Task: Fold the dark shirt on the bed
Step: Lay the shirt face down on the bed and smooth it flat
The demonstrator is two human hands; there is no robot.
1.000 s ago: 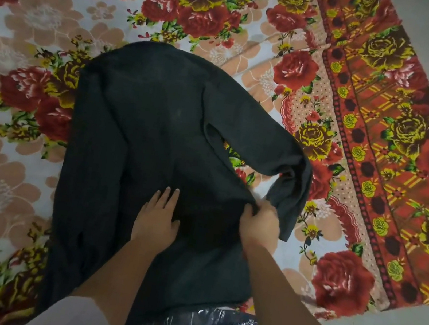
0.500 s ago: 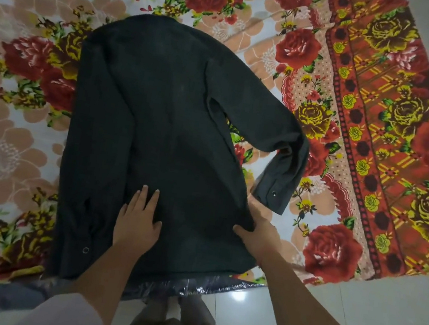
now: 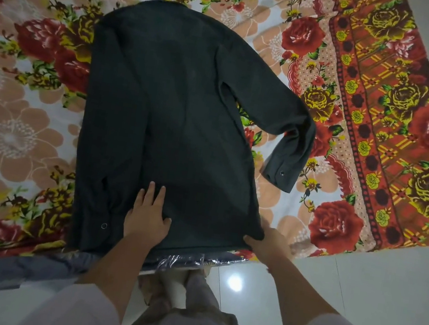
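The dark shirt (image 3: 172, 105) lies flat, back up, on the flowered bedsheet (image 3: 18, 114), with its hem at the bed's near edge. Its left side is folded in, and a cuff with a snap shows near the hem. The right sleeve (image 3: 284, 122) bends outward, with its cuff pointing down. My left hand (image 3: 147, 216) presses flat on the shirt near the hem, fingers apart. My right hand (image 3: 265, 243) pinches the shirt's lower right corner, fingers under the cloth and thumb on top.
The bed's near edge shows a shiny plastic-covered mattress side (image 3: 181, 258). White tiled floor (image 3: 357, 283) lies to the right and below. The sheet's orange patterned border (image 3: 384, 110) runs along the bed's right side. My legs stand against the bed edge.
Both hands have slid down the shirt toward the hem. My right hand moved from the side near the sleeve cuff to the lower right corner. The sleeve cuff now lies flat on the sheet.
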